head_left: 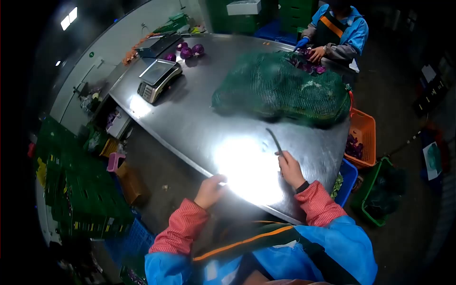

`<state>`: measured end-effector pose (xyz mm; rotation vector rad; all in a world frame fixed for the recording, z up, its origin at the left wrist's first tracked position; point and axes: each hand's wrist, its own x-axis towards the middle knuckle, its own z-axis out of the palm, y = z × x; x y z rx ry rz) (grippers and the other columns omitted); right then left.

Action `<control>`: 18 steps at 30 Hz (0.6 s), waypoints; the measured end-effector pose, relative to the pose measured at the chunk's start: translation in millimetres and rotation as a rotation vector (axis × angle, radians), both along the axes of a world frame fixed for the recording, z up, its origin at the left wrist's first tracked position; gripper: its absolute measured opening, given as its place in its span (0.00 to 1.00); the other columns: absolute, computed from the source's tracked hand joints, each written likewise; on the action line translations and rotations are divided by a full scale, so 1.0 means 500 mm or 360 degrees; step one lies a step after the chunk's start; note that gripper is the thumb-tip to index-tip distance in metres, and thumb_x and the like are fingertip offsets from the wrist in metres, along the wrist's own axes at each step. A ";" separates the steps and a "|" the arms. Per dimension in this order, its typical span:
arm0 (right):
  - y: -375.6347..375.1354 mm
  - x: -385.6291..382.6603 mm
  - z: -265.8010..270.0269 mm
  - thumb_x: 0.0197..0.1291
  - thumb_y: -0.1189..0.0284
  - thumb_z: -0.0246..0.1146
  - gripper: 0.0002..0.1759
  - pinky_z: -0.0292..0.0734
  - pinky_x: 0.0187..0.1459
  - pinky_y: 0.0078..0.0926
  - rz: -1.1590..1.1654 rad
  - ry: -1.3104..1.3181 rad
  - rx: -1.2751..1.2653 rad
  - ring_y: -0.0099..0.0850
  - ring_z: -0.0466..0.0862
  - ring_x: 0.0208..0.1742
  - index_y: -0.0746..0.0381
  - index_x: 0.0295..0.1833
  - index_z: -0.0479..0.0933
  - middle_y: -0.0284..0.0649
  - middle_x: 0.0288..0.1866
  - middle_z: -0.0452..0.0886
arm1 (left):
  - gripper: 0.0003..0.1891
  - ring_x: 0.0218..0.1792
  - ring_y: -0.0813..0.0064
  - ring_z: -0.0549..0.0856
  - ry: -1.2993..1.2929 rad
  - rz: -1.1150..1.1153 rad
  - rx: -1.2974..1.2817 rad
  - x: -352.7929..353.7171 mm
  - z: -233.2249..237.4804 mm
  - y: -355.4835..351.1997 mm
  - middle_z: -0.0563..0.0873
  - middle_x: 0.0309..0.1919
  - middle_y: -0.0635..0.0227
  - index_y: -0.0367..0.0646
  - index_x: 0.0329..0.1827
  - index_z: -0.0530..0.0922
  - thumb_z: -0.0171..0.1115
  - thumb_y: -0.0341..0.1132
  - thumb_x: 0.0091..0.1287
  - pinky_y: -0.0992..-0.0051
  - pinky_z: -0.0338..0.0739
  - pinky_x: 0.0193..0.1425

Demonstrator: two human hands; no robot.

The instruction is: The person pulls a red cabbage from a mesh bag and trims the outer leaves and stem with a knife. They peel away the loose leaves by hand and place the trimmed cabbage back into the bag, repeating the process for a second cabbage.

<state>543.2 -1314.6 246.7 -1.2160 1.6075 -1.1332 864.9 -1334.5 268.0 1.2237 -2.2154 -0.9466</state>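
Observation:
My right hand (290, 170) is closed round the handle of a curved knife (274, 140), whose blade points up and to the left above the metal table (199, 109). My left hand (210, 191) is at the table's near edge, blurred, with its fingers bent towards the tabletop; whether anything is between them does not show. Beyond the knife lies a large green mesh sack (285, 90), bulging with its contents. At the sack's far end are purple cabbage leaves (313, 67), under the hands of a co-worker.
A scale (159, 78) and purple cabbages (191, 50) are on the table's far left. A co-worker (337, 31) stands at the far right. Orange (368, 137), blue (350, 178) and green (368, 190) crates line the right side. Green crates (85, 194) are stacked at left.

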 end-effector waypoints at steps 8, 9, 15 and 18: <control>-0.217 -0.170 0.097 0.73 0.63 0.49 0.16 0.74 0.40 0.36 -0.0354 0.0636 -0.0245 0.45 0.82 0.36 0.61 0.48 0.77 0.49 0.35 0.82 | 0.31 0.66 0.51 0.73 0.0124 -0.0855 -0.1008 -0.288 0.127 -0.471 0.76 0.63 0.52 0.41 0.69 0.69 0.67 0.39 0.63 0.59 0.68 0.70; -0.233 -0.188 0.135 0.73 0.62 0.48 0.17 0.74 0.40 0.35 -0.0440 0.0668 -0.0298 0.45 0.82 0.37 0.62 0.46 0.77 0.49 0.35 0.82 | 0.34 0.68 0.51 0.71 0.0171 -0.0944 -0.1039 -0.341 0.148 -0.524 0.75 0.64 0.51 0.40 0.70 0.67 0.69 0.40 0.62 0.59 0.67 0.71; -0.326 -0.271 0.281 0.73 0.59 0.49 0.18 0.73 0.35 0.39 -0.0745 0.1108 -0.0061 0.46 0.82 0.33 0.62 0.43 0.76 0.47 0.29 0.80 | 0.42 0.75 0.52 0.60 -0.0239 -0.0985 -0.1184 -0.652 0.142 -0.782 0.62 0.75 0.53 0.37 0.75 0.58 0.64 0.51 0.64 0.60 0.58 0.77; -0.411 -0.292 0.305 0.73 0.59 0.50 0.17 0.72 0.34 0.43 -0.0689 0.1289 -0.0030 0.50 0.81 0.33 0.61 0.41 0.75 0.48 0.29 0.80 | 0.33 0.68 0.55 0.72 -0.0721 -0.0995 -0.1137 -0.735 0.114 -0.867 0.75 0.65 0.54 0.39 0.67 0.70 0.62 0.53 0.65 0.59 0.63 0.72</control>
